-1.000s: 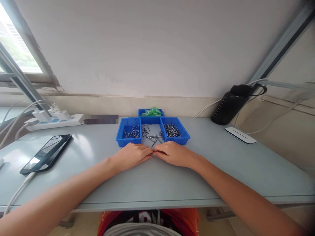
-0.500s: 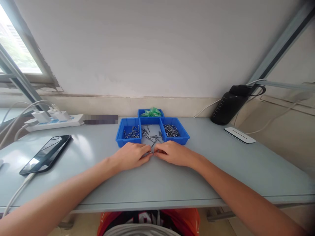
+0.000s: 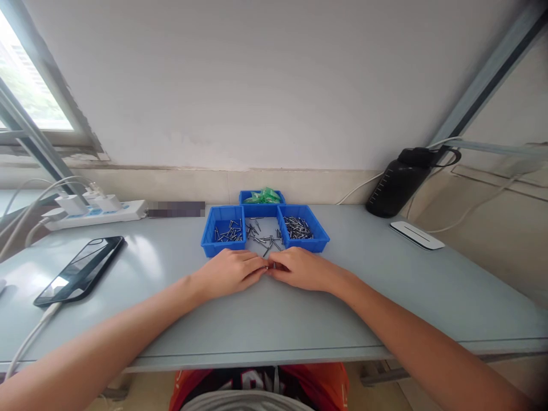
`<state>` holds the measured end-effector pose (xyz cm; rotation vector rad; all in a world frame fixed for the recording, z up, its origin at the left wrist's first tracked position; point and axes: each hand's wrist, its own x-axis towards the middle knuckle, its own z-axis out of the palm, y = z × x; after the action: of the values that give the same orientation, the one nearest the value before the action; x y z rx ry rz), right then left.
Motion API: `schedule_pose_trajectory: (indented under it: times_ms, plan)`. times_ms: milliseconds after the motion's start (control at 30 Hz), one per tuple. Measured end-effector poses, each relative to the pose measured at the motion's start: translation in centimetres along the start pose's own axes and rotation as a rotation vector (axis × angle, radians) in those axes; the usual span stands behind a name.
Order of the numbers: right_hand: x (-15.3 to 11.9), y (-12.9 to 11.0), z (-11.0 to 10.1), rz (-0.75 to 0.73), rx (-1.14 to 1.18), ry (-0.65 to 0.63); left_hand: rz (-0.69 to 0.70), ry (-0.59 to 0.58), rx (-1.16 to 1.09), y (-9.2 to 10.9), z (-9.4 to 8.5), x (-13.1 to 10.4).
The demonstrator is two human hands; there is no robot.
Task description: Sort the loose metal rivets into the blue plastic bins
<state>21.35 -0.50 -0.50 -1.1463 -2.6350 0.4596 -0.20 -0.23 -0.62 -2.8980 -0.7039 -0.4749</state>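
Note:
My left hand (image 3: 233, 271) and my right hand (image 3: 299, 268) meet fingertip to fingertip over the grey table, both closed in a pinch. Between them a bit of a small metal piece (image 3: 267, 268) shows; the fingers hide most of it. Just beyond the fingers lie several loose metal pieces (image 3: 268, 240). They sit between a left blue bin (image 3: 210, 229) with some metal pieces and a right blue bin (image 3: 320, 237) holding a denser pile. Behind them, a third blue bin (image 3: 264, 210) contains green plastic bags (image 3: 266, 196).
At the left are a phone (image 3: 81, 269) with a cable and a white power strip (image 3: 103, 214) with plugs. A black bottle (image 3: 398, 182) and a white flat pad (image 3: 416, 235) stand at the right. The table edge (image 3: 265, 361) runs near my body.
The fingertips of my two hands have come closer together. The metal piece between them, visible before as a short rod, is now mostly covered.

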Motion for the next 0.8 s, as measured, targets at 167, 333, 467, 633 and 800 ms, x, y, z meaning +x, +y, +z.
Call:
schedule_pose_trajectory:
  times_ms: [167,333,467,633,800]
  plan:
    - [-0.15,0.19,-0.35,0.011,0.005,0.056,-0.12,-0.067,0.068,-0.1,-0.09,0.12]
    - [-0.25,-0.13,-0.26,-0.002,0.005,0.108,-0.145,-0.172,0.08,-0.1,0.04,0.15]
    - [-0.18,-0.54,-0.12,-0.053,0.025,0.114,-0.117,-0.177,0.06,0.03,0.23,0.02]
    - [-0.22,-0.43,-0.34,-0.054,0.008,0.111,-0.139,-0.148,0.038,0.15,0.26,0.02]
    - [-0.11,-0.06,-0.41,-0.038,-0.003,0.064,-0.149,-0.028,0.065,0.12,0.19,0.01]
